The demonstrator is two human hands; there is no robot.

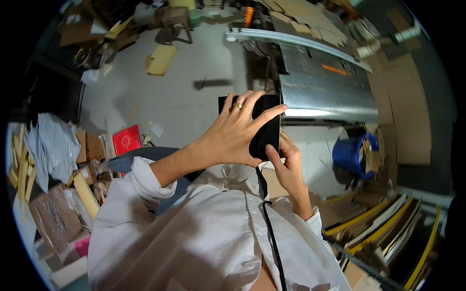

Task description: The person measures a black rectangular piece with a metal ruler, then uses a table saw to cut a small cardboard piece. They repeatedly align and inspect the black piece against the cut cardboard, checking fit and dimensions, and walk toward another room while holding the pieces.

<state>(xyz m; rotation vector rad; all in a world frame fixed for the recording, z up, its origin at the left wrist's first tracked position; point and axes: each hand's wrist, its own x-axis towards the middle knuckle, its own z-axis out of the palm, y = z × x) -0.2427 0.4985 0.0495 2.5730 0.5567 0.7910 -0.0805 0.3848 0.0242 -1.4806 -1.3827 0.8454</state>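
In front of my chest is a black, flat rectangular object (268, 133) with a thin pale line along its right edge; whether it is a book, a box or a board I cannot tell. My left hand (234, 130), with a gold ring, spans its upper face. The fingers of that hand reach over to the far and right edges, and its thumb is by the near edge. At the lower right corner my right hand (291, 165) grips the object, thumb on top and fingers at the side. The underside is hidden.
A metal-topped machine (325, 92) with a long rail stands ahead on the right. Below it is a blue bin (347, 155) with scraps. Sheets in a yellow-edged rack (383, 228) fill the lower right. Cardboard, a grey plastic bag (51, 143) and a red box (127, 140) lie at left.
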